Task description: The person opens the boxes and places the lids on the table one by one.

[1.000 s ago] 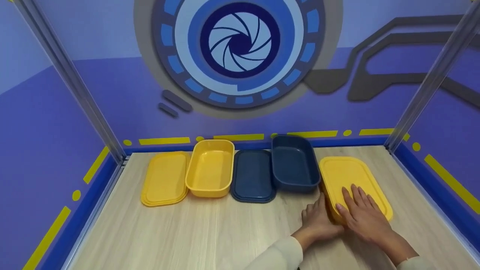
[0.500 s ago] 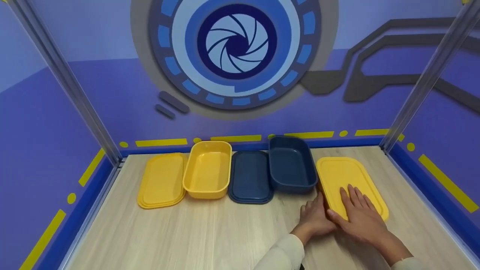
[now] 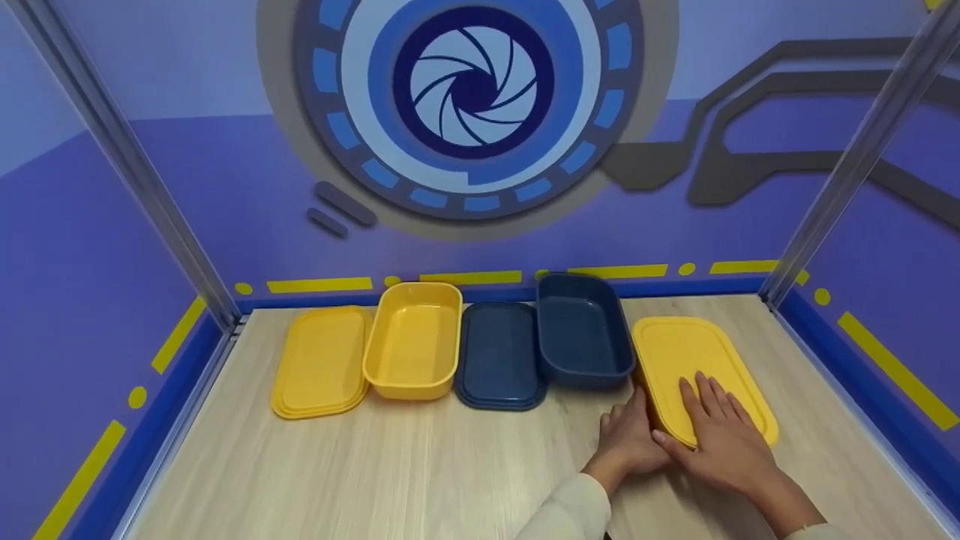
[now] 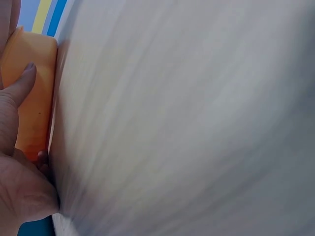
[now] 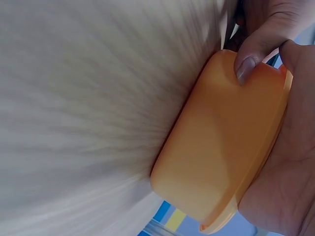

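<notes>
A yellow food container (image 3: 697, 352) with its lid on sits at the table's right side. My right hand (image 3: 724, 450) lies on the near part of its lid, fingers straight and pointing away. At the near-left corner, my left hand (image 3: 630, 439) holds the box low, partly hidden by the right hand in the head view. In the left wrist view, the left thumb (image 4: 25, 83) touches the orange-looking wall of the container (image 4: 37, 105). The container's near end (image 5: 211, 132) also shows in the right wrist view, with the right palm (image 5: 283, 191) against the lid side.
An open navy container (image 3: 585, 330) stands just left of the yellow one. Further left are stacked navy lids (image 3: 501, 356), an open yellow container (image 3: 416, 341) and stacked yellow lids (image 3: 322, 360). Printed panels (image 3: 472, 247) wall in the wooden table (image 3: 360, 480).
The right thumb has moved off the lid's near-left part to its edge, beside the left hand. Both hands stay at the yellow container. The head view has shifted slightly.
</notes>
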Demonstrator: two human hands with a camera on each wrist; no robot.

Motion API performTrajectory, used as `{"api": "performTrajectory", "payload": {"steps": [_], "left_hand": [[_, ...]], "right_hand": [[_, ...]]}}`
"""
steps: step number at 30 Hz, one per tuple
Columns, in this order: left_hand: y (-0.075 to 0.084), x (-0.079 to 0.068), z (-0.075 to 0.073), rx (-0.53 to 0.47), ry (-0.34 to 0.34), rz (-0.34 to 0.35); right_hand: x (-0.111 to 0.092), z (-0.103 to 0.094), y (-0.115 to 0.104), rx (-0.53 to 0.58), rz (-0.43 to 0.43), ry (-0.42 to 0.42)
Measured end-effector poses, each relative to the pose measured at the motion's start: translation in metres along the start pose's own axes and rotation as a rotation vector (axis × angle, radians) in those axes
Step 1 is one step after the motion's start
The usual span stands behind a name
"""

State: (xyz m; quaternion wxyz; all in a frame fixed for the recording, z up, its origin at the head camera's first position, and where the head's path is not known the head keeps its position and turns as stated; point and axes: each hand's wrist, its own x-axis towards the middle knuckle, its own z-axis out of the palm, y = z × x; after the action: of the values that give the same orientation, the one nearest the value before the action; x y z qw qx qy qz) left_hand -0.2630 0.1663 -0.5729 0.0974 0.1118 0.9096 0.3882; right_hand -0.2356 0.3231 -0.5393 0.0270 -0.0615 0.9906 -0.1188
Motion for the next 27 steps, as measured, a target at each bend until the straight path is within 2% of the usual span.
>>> {"api": "performTrajectory", "payload": {"steps": [11, 27], "left_hand": [[-0.0026, -0.0020, -0.0006, 0.029, 0.020, 0.040], [0.0001, -0.0028, -0.0004, 0.026, 0.006, 0.013]], "right_hand": [[-0.0011, 0.0012, -0.0014, 0.017, 0.009, 0.007], [-0.0036, 0.0019, 0.0001, 0.020, -0.021, 0.034]]}}
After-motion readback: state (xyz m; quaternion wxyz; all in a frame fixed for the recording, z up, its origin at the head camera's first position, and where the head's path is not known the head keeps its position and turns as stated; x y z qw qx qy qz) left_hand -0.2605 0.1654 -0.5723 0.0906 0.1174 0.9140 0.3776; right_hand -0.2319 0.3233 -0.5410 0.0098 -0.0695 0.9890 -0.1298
